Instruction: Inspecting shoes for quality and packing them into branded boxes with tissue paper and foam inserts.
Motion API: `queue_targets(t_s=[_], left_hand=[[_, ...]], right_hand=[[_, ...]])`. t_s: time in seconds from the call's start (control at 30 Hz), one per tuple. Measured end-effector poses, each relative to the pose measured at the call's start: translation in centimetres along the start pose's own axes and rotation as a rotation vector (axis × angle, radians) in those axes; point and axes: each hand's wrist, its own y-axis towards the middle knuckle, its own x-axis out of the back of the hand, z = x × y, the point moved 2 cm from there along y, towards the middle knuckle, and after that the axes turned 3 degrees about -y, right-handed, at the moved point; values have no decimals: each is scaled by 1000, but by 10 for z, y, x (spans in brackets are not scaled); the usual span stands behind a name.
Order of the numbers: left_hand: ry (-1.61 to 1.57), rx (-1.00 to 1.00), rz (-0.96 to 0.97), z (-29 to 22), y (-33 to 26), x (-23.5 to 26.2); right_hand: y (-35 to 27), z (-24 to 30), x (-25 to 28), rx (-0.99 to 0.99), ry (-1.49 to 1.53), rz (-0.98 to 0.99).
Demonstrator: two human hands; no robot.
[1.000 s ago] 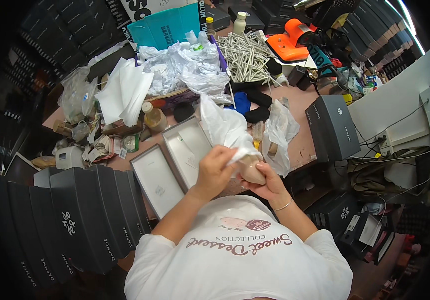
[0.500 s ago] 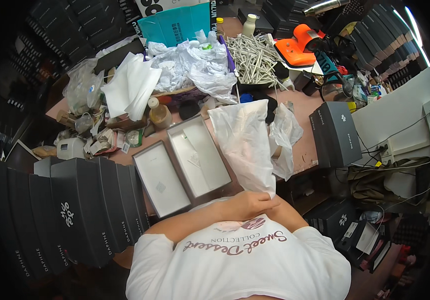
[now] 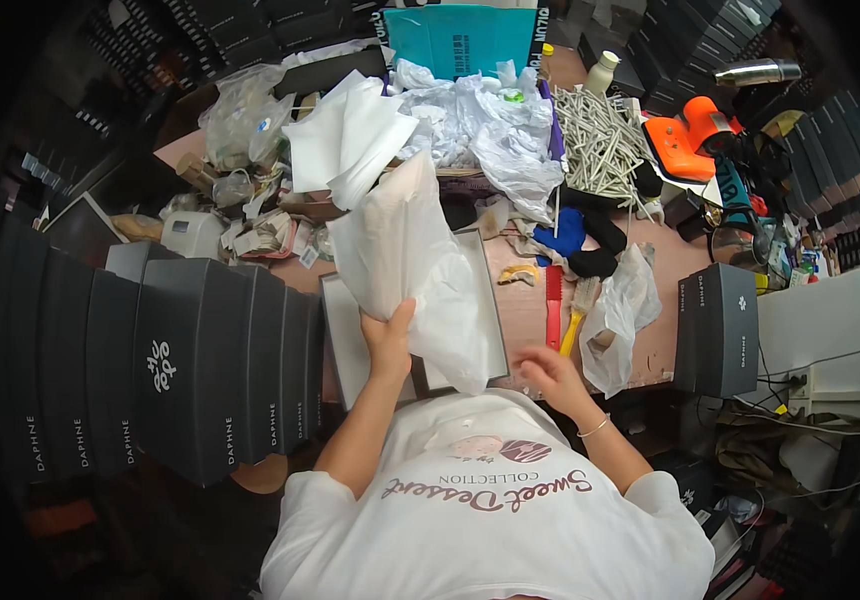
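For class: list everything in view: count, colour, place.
bundle: one, white, centre
trays: two, grey, under bundle
boxes: many, dark grey, left, right and back
tool: one, red, right of trays
brush: one, yellow-handled, beside tool
plastic bag: one, whitish, right of brush
sheets: several, white, back left
crumpled wrapping: heap, white, back centre
sticks: many, pale, back right
device: one, orange, right of sticks
panel: one, teal, far back
bottle: one, white, behind sticks
clutter: uncountable, mixed, left
left hand: one, holding bundle
right hand: one, near tool
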Motion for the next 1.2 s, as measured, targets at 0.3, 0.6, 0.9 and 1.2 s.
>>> queue_targets(t_s=[0.3,0.6,0.9,1.2], left_hand=[[801,-228,848,36,-62,-62],[1150,-205,1035,47,-13,-47],[1612,-740,1521,139,45,-5],[769,-785,468,-21,90,-51]], right_hand=[[31,56,-4,129,869,-476],[-4,-10,-22,-185,670,-157],[-41,-2,11,-125,798,-503],[57,-24,-13,-58,244,-224]])
